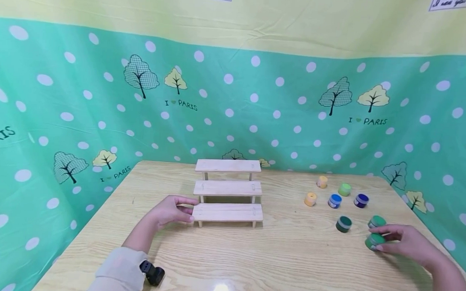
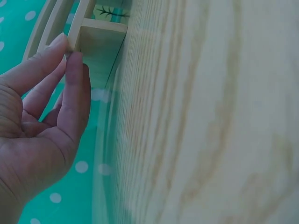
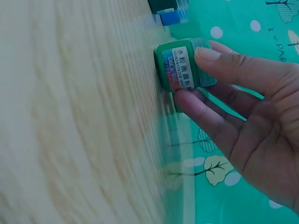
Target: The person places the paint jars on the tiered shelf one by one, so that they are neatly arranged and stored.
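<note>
A three-step wooden rack [image 1: 227, 211] stands at the middle of the table. My left hand [image 1: 173, 212] pinches the left end of its lowest step between thumb and fingers, as the left wrist view also shows. Over on the right, my right hand [image 1: 410, 243] grips a green gouache paint jar [image 1: 374, 242] by its sides. In the right wrist view this jar [image 3: 175, 67] has a printed white label, and the thumb lies across its lid end. A second green jar [image 1: 376, 222] stands just behind it, and a dark green jar [image 1: 343, 224] is to its left.
Farther back on the right stand more small jars: blue [image 1: 334, 201], dark violet [image 1: 361, 200], light green [image 1: 345, 189] and two orange ones, one in front [image 1: 310, 199]. A green dotted curtain [image 1: 257, 108] hangs behind the wooden table [image 1: 283, 258].
</note>
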`<act>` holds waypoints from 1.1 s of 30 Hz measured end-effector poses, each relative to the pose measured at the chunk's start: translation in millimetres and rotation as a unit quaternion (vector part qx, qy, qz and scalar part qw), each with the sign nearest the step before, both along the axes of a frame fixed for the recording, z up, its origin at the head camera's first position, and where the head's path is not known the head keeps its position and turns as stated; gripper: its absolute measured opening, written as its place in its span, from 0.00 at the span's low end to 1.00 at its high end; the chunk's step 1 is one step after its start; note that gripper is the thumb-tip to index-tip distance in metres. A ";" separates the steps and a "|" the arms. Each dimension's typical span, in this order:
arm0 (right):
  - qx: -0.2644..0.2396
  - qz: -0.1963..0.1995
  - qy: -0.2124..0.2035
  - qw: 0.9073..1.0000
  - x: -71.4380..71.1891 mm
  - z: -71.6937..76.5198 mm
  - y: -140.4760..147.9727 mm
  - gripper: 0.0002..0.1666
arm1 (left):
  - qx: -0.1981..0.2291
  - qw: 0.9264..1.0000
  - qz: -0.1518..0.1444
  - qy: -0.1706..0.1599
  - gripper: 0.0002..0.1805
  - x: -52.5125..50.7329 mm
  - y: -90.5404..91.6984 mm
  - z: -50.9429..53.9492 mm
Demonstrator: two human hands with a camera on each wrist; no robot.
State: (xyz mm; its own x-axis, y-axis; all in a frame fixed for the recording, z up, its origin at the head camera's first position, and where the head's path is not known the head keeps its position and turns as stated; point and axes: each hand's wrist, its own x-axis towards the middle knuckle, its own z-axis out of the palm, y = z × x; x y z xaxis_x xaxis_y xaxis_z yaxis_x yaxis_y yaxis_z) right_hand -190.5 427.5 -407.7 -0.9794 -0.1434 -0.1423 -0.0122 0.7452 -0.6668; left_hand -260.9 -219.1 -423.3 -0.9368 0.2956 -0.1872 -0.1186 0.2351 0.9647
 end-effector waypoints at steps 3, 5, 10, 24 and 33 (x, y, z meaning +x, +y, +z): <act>0.016 -0.004 0.006 1.000 -0.6 1.5 -6.3 0.35 | -0.003 1.000 0.000 -0.002 0.31 0.3 0.8 -0.4; 0.027 -0.005 0.013 1.000 -1.2 2.8 -10.8 0.34 | -0.003 1.000 0.000 -0.003 0.31 0.7 1.0 -0.5; 0.037 0.003 0.042 0.998 -1.3 6.6 -22.8 0.32 | -0.002 1.000 -0.003 -0.006 0.31 0.7 1.7 -0.8; -0.020 0.027 0.092 0.995 -3.1 24.5 -54.6 0.26 | -0.005 1.000 -0.012 -0.005 0.32 1.0 3.0 2.1; -0.069 0.067 0.136 0.986 -7.5 37.2 -71.7 0.23 | -0.004 1.000 -0.012 -0.006 0.33 0.1 2.4 2.4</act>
